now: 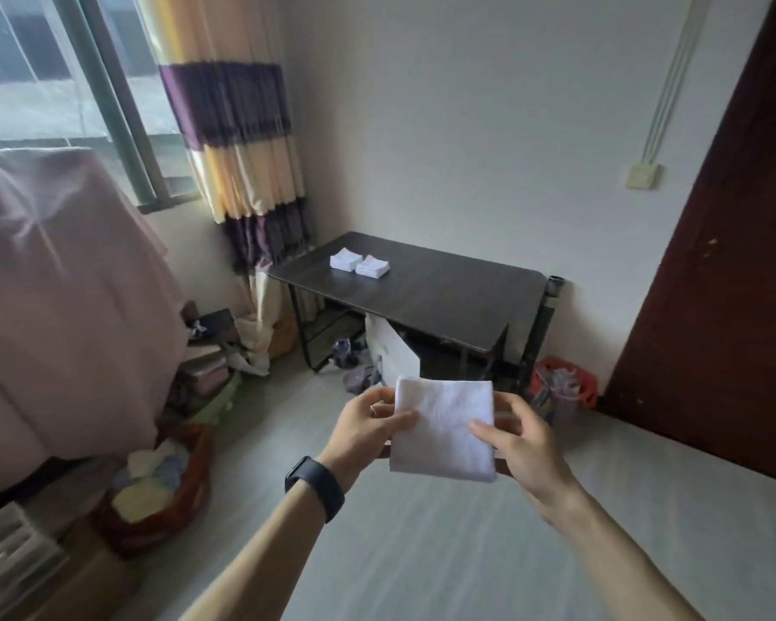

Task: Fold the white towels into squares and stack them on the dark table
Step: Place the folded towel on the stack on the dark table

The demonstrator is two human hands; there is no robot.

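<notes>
1. Both hands hold a folded white towel [444, 430] in the air: left hand [368, 430] pinches its left edge, right hand [518, 437] its right.
2. Two stacks of folded towels [359, 263] sit side by side on the dark tabletop [431, 289] well beyond.
3. A striped curtain [238, 127] hangs beside the tabletop.

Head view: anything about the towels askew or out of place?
Nothing stands out. The white towel is folded flat between the left hand and right hand; two towel stacks sit neatly side by side on the dark table.

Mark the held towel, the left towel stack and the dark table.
held towel [444, 430], head view, centre of the cloth.
left towel stack [345, 260], head view, top layer.
dark table [444, 298], head view, bare top.
</notes>
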